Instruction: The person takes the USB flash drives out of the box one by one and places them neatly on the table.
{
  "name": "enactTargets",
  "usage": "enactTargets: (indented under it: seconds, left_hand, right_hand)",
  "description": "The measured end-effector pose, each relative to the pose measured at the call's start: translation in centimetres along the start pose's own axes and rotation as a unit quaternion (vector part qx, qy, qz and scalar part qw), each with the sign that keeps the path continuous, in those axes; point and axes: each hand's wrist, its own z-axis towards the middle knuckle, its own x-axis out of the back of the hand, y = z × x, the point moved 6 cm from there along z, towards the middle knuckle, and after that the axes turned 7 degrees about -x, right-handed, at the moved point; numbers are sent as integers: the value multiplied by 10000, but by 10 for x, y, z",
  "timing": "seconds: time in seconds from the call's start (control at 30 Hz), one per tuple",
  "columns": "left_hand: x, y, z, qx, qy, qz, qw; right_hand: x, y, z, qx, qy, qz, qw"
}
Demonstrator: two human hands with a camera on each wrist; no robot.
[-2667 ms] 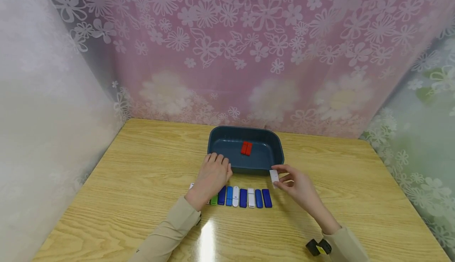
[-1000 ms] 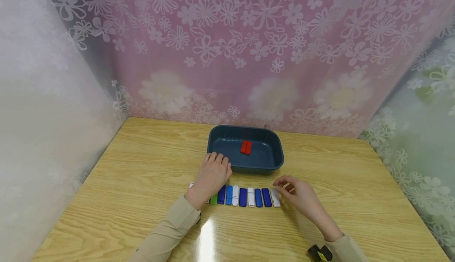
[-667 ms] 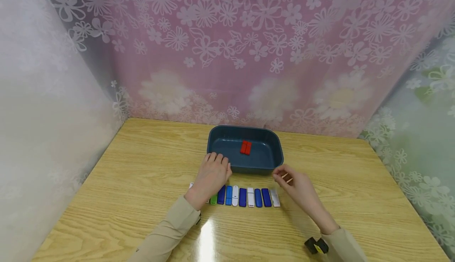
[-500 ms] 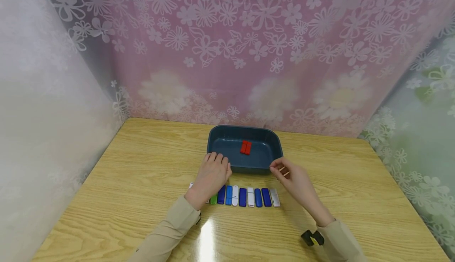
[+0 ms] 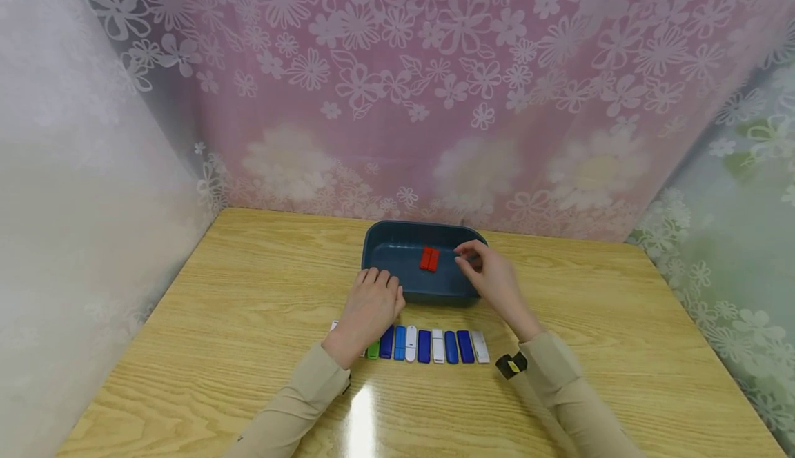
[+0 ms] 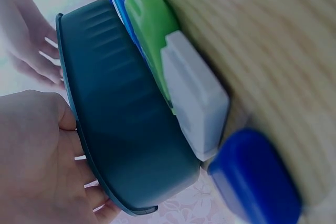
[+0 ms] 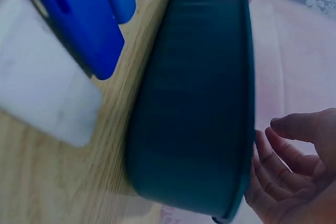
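Note:
My right hand [image 5: 493, 277] is over the right side of a dark teal plastic bin [image 5: 435, 298], thumb and index finger apart with nothing between them. Two red USB sticks [image 5: 429, 259] lie side by side inside the bin. My left hand [image 5: 370, 303] rests at the bin's near left rim, fingers reaching over it in the left wrist view. In front of the bin runs a row of USB sticks, ending at the right in a white stick [image 5: 481, 347] beside a dark blue one [image 5: 465, 346]. The left hand and forearm hide part of the row.
A green USB stick [image 6: 152, 17], a white one [image 6: 194, 93] and a blue one [image 6: 257, 177] sit below the left wrist. The wooden table [image 5: 261, 258] meets a pink floral curtain [image 5: 397, 134] behind the bin. Pale curtains hang at both sides.
My right hand set the white USB stick down at the row's right end and let go. It then rose forward and left, over the bin. The left hand stayed put.

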Motion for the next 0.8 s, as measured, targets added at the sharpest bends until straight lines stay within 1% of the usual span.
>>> enactTargets:
  seconds: [0.17,0.3,0.53,0.7,0.8]
  left_hand:
    - [0,0,0,12,13,31,10000]
    - [1,1,0,-10,64,31,10000]
    - [0,0,0,3,13,15,10000]
    - [1,0,0,-14,-43,-43,10000]
    - [0,0,0,-14,-94,-65,9999]
  right_hand:
    - [-15,0,16,-73,-142,-171,9997]
    - [-28,2,25,-176,-357,-356,9986]
    - [-49,7,38,-496,-828,-925,9910]
    - [-60,8,47,-459,-925,-1298,9861]
    - [-64,10,50,-435,-961,-1421,9842]
